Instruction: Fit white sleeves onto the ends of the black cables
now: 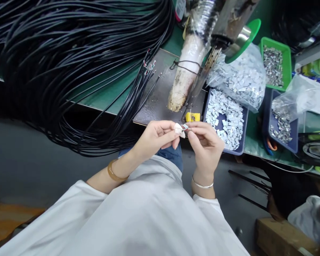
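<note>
Both hands meet over the table's front edge. My left hand (162, 135) has its thumb and fingers pinched, with white wrapping (179, 130) at the fingertips. My right hand (206, 142) is closed too, its thumb and fingertips at a small pale piece (185, 126) with thin wires. Just beyond the fingers lies a yellow block (192, 117). To the right, a blue tray (245, 131) holds many small pale pieces. Black cables (96, 71) with stripped, coloured ends lie at the left.
A soldering iron (212, 58) slants down beside a wrapped tube (185, 74) over a dark board (156, 103). Farther right are a bag of pale pieces (240, 76), a green tray (288, 64) and another blue tray (296, 137) with metal parts. A cardboard box (285, 236) is lower right.
</note>
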Demonstrator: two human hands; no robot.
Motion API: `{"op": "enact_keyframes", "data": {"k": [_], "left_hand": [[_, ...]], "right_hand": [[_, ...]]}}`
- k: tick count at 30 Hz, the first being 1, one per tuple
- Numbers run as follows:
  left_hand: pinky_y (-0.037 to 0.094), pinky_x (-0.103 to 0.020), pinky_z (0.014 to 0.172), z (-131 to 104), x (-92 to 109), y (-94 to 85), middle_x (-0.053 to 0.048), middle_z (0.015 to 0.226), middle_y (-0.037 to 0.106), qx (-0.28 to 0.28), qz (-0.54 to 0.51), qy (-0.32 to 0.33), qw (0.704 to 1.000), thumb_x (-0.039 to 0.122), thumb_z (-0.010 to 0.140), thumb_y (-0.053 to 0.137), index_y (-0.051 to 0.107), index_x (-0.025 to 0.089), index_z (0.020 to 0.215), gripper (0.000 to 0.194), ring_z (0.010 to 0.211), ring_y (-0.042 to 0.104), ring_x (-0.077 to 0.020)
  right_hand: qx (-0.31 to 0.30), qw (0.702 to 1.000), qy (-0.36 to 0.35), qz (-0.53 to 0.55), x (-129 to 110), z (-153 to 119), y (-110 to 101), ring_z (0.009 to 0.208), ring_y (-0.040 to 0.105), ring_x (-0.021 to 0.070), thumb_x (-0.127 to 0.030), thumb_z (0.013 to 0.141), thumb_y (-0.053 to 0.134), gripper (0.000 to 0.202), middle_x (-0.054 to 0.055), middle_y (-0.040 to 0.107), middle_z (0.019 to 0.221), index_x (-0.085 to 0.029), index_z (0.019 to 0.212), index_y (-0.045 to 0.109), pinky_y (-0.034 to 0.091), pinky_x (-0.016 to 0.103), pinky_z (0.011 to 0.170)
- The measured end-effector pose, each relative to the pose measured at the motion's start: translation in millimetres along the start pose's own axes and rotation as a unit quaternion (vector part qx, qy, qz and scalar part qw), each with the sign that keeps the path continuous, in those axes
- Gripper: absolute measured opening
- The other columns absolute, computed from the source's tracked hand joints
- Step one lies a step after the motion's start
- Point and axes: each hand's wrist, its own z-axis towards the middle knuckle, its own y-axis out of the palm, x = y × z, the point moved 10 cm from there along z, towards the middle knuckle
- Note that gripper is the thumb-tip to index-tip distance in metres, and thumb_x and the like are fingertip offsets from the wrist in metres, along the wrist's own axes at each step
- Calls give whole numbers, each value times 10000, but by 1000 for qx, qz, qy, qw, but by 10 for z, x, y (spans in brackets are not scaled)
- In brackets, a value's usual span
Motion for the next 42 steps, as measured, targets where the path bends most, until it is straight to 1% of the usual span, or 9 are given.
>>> {"op": "enact_keyframes", "data": {"k": [5,11,16,20,25,30,36,39,42], "left_hand": [[205,-167,373,15,-121,29,-5,538,634,-26,-17,-38,999,395,808,802,643,116,729,331,385,351,-19],[175,-167,371,-9,-176,49,-4,523,610,-54,-2,-75,996,450,817,784,634,120,687,384,385,310,-14],[350,-181,422,-36,-53,87,-17,533,618,-78,57,-45,994,430,777,821,705,118,702,342,458,468,-63],[452,-189,498,-36,76,-18,-11,570,635,-17,76,13,997,371,783,821,711,125,747,272,515,552,-83],[428,-167,495,-38,94,-37,23,571,585,12,100,42,994,320,792,815,681,124,768,239,509,500,-57],[389,-165,478,-63,139,-2,37,575,554,42,133,69,988,327,774,825,677,120,724,260,512,460,-45],[401,-188,477,-84,135,-174,0,608,657,120,87,76,986,352,770,814,776,137,807,221,500,489,-59],[439,-195,538,-45,107,-227,-26,680,707,130,72,56,987,324,717,840,767,138,734,200,575,551,-78],[397,-181,518,-11,122,-242,14,588,626,132,70,53,987,247,691,813,720,137,660,148,545,499,-64]], "right_hand": [[-11,1000,0,11,124,-16,41,938,724,146,-193,888,686,91,19,747,1001,-259,917,743,632,288,752],[-28,999,-29,-10,43,-28,12,957,721,162,-173,880,691,135,20,754,1008,-275,946,750,630,345,831],[-90,991,43,90,199,-46,124,914,744,173,-282,901,677,69,36,743,1040,-246,878,732,664,377,834],[-28,996,53,73,247,-39,23,965,740,176,-249,900,677,72,30,743,1032,-254,923,745,663,393,881],[-27,999,15,28,134,-75,45,961,732,165,-212,869,720,118,13,749,1026,-281,959,752,653,332,803],[9,999,-23,-44,41,-102,26,945,745,193,-220,896,673,46,26,742,1042,-253,884,702,651,413,863],[184,967,-97,-150,-213,-104,-347,983,738,224,-227,943,587,90,45,721,1033,-254,899,661,668,491,857],[135,966,-139,-170,-323,-123,-245,951,747,223,-218,960,555,144,33,747,1008,-286,991,678,666,455,804],[59,956,-220,-188,-427,-224,-14,896,760,198,-173,916,622,212,14,777,1011,-299,1078,673,653,372,750]]}}
